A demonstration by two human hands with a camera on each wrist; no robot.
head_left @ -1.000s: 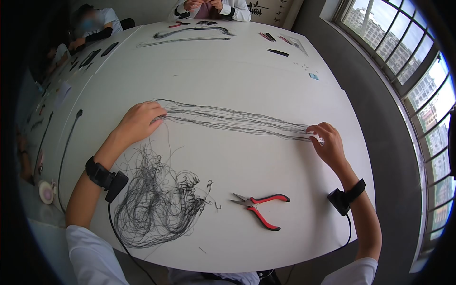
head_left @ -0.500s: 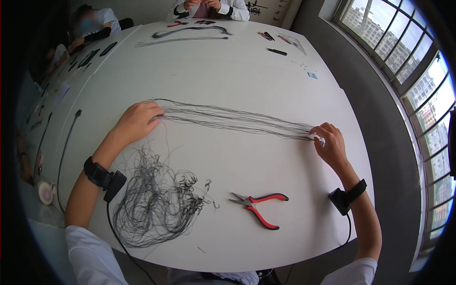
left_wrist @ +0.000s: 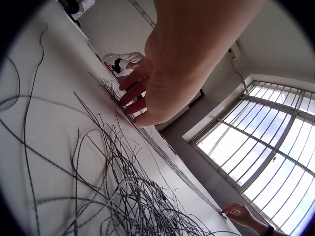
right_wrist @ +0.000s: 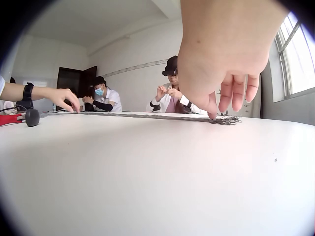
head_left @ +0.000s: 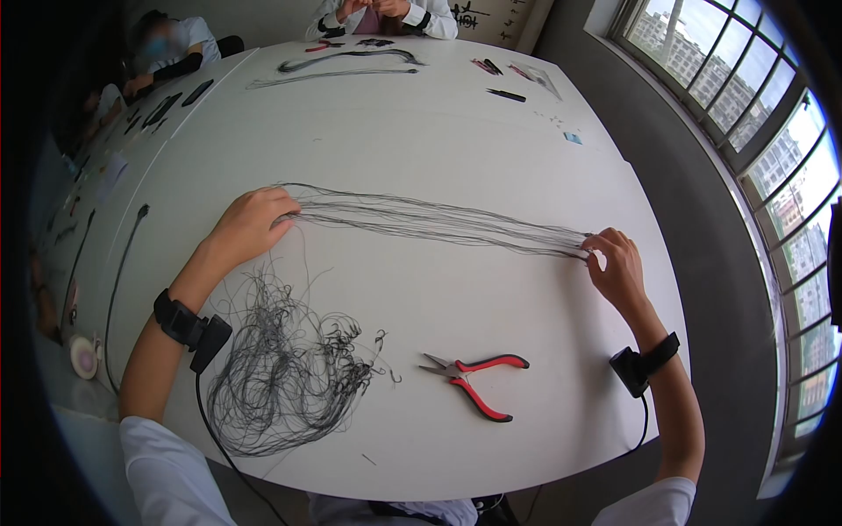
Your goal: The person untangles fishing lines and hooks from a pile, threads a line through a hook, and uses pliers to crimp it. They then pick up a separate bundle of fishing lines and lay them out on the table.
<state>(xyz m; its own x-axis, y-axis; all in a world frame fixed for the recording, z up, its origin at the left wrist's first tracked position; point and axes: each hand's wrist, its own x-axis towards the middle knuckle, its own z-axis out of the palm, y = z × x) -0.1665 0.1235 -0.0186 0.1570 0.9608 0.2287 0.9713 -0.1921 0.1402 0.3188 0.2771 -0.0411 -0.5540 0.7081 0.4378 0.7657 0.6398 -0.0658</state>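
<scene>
A long bundle of thin dark cords [head_left: 430, 215] lies stretched across the white table [head_left: 491, 307]. My left hand [head_left: 252, 221] rests on its left end, its fairly straight fingers on the cords in the left wrist view. At the other end, my right hand [head_left: 617, 265] touches the cords with thumb and fingertips apart; the right wrist view shows a tangle of looped ends [right_wrist: 229, 120] beside it. A loose, tangled heap of the same cords [head_left: 281, 377], with curled ends, lies below my left hand. Red-handled pliers [head_left: 465, 379] lie with handles spread, right of the heap.
Across the table lie another cord bundle [head_left: 351, 60], a black pen-like tool [head_left: 507, 95] and a small blue packet [head_left: 573, 138]. Two people sit at the far side. A long dark cord [head_left: 123, 280] lies at left. Barred windows line the right wall.
My right hand has shifted slightly to the right along the cord ends. My left hand stays on its end of the bundle. The heap and pliers lie as before.
</scene>
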